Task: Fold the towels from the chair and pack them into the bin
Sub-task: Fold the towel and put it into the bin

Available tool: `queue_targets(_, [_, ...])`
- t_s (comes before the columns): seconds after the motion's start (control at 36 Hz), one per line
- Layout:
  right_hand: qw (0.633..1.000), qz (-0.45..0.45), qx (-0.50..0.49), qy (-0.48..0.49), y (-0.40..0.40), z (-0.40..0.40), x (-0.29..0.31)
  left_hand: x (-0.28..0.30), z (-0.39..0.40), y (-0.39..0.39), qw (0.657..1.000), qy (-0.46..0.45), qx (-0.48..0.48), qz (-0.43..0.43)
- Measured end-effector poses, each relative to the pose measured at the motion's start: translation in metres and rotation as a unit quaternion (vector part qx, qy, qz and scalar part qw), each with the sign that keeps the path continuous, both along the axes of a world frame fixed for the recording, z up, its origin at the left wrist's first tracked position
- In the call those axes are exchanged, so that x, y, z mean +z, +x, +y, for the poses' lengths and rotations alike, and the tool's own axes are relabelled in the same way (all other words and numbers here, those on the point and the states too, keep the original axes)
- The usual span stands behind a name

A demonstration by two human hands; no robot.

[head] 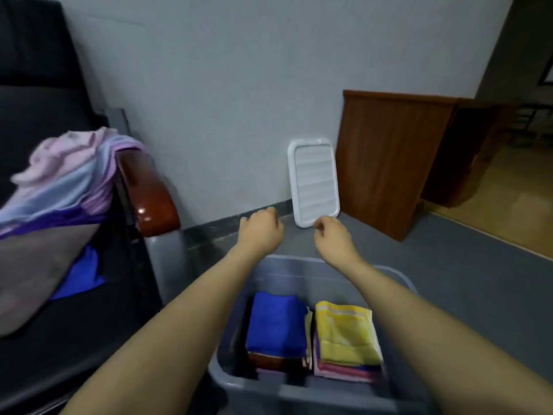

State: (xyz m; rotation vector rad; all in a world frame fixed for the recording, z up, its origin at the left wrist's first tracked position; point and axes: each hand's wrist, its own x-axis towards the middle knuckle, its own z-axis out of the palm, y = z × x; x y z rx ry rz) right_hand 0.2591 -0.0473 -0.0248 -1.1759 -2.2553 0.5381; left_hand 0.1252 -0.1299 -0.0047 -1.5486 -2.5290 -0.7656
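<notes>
Here both arms reach forward over the grey bin, which sits on the grey floor at the bottom of the view, just beside the black chair. The left hand is out past the bin's far rim with its fingers curled into a loose fist, and nothing shows in its grasp. The right hand hangs level with it, a little apart, fingers curled under and thumb tucked toward them; it too holds nothing I can make out. Down inside the bin there are two neat stacks side by side: a folded blue towel tops the left stack, with darker folded layers beneath it, and a folded yellow towel tops the right stack, with pink and blue layers under it. Over on the chair, a heap of unfolded towels in pink, pale blue and purple drapes across the seat and up against the glossy wooden armrest, a blue one peeking out lower down under a grey cushion. Beyond the hands, a white lid stands tilted against the pale wall, its lower edge on the floor, just beside a brown wooden cabinet.
</notes>
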Motion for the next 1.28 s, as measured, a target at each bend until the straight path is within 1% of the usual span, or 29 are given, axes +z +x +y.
queue_targets(0.06, [0.999, 0.035, 0.025, 0.010, -0.021, -0.024, 0.026, 0.030, -0.028, -0.016, 0.999, 0.036, 0.007, -0.010])
queue_targets(0.17, [0.994, 0.069, 0.073, 0.030, -0.057, -0.065, 0.063, 0.071, -0.076, -0.045, 0.995, 0.092, 0.028, -0.029])
queue_targets(0.28, [0.986, 0.101, 0.122, 0.046, -0.095, -0.104, 0.088, 0.091, -0.124, -0.081, 0.989, 0.117, 0.076, -0.052])
queue_targets(0.47, [0.970, 0.123, 0.199, 0.059, -0.177, -0.176, 0.100, 0.084, -0.210, -0.145, 0.976, 0.143, 0.147, -0.066])
queue_targets(0.56, [0.962, 0.130, 0.231, 0.070, -0.207, -0.199, 0.096, 0.076, -0.240, -0.166, 0.971, 0.144, 0.172, -0.086])
queue_targets(0.69, [0.944, 0.109, 0.305, 0.069, -0.257, -0.231, 0.072, 0.050, -0.281, -0.207, 0.960, 0.128, 0.228, -0.104])
queue_targets(0.75, [0.937, 0.101, 0.328, 0.065, -0.280, -0.237, 0.058, 0.038, -0.293, -0.225, 0.956, 0.113, 0.248, -0.108])
queue_targets(0.81, [0.931, 0.085, 0.352, 0.053, -0.297, -0.241, 0.043, 0.029, -0.302, -0.235, 0.957, 0.075, 0.259, -0.103])
queue_targets(0.86, [0.920, 0.073, 0.385, 0.022, -0.318, -0.245, 0.023, 0.016, -0.310, -0.248, 0.956, 0.004, 0.271, -0.114])
queue_targets(0.97, [0.903, 0.019, 0.428, -0.016, -0.331, -0.250, -0.004, -0.001, -0.318, -0.259, 0.946, -0.129, 0.247, -0.168])
queue_targets(1.06, [0.894, -0.033, 0.445, -0.044, -0.336, -0.254, -0.021, -0.015, -0.326, -0.260, 0.933, -0.197, 0.235, -0.188])
queue_targets(1.11, [0.890, -0.080, 0.448, -0.033, -0.336, -0.258, -0.029, -0.024, -0.330, -0.259, 0.929, -0.221, 0.212, -0.208])
queue_targets(1.17, [0.885, -0.118, 0.450, 0.004, -0.337, -0.260, -0.036, -0.033, -0.333, -0.256, 0.930, -0.228, 0.203, -0.207])
queue_targets(1.22, [0.887, -0.130, 0.442, 0.025, -0.337, -0.262, -0.039, -0.037, -0.334, -0.255, 0.934, -0.227, 0.204, -0.186])
queue_targets(1.28, [0.893, -0.119, 0.433, 0.018, -0.337, -0.262, -0.042, -0.037, -0.335, -0.254, 0.936, -0.227, 0.197, -0.185])
